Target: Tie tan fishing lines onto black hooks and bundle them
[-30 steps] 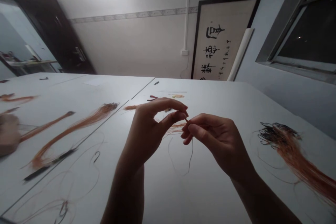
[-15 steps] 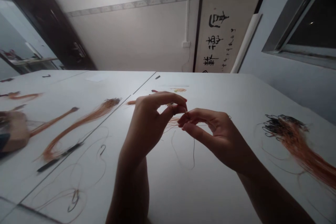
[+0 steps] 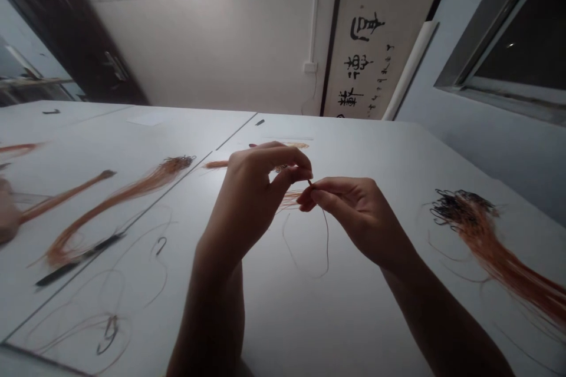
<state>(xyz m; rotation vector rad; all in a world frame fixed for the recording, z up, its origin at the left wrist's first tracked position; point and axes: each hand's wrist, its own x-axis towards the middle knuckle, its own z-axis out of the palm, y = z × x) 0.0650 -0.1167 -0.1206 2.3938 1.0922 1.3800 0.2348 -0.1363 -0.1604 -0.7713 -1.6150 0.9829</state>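
My left hand point(image 3: 259, 194) is closed in a pinch, thumb against index finger, on a small thin piece that looks like a fish hook point(image 3: 309, 182); most of it is hidden by the fingertips. Just right of it, my right hand point(image 3: 349, 200) pinches thin orange fishing line point(image 3: 328, 235) near the same piece. The line hangs in a loose loop below the fingers onto the white table. Behind my hands lie more orange strands point(image 3: 289, 200) and a small pile of hooks point(image 3: 279, 168), partly covered by my left hand.
A bundle of dark hooks on orange line point(image 3: 464, 212) lies at right. More orange bundles point(image 3: 132, 188), a black pen-like tool point(image 3: 79, 260) and loose hooked lines point(image 3: 108, 334) lie at left. Another person's hand point(image 3: 6, 212) is at the left edge. The white table point(image 3: 283, 318) has seams.
My right thumb has closed down against its index finger, and a thin piece now shows between the two hands. The view has shifted slightly; the other person's hand sits closer to the edge.
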